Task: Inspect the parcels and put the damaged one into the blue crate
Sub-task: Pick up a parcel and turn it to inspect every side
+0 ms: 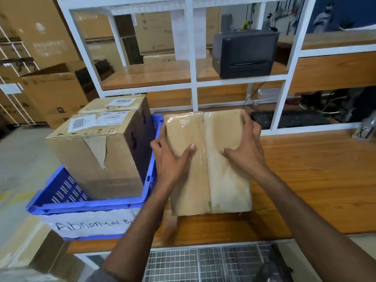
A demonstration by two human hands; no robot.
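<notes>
A flat brown parcel (213,176) wrapped in clear tape is held tilted over the wooden table (315,180). My left hand (171,157) grips its left edge with the thumb on top. My right hand (246,147) grips its right edge, thumb on the face. To the left, the blue crate (85,204) carries a white "Abnormal" label. Inside it stands a torn cardboard box (97,151), with a second labelled box (118,104) behind it.
A white metal shelf frame (193,82) rises behind the table and holds a black printer (244,53). A black keyboard (289,119) lies at the back right. Stacked cartons (40,58) fill the left. A wire grid (203,265) lies below the table's front edge.
</notes>
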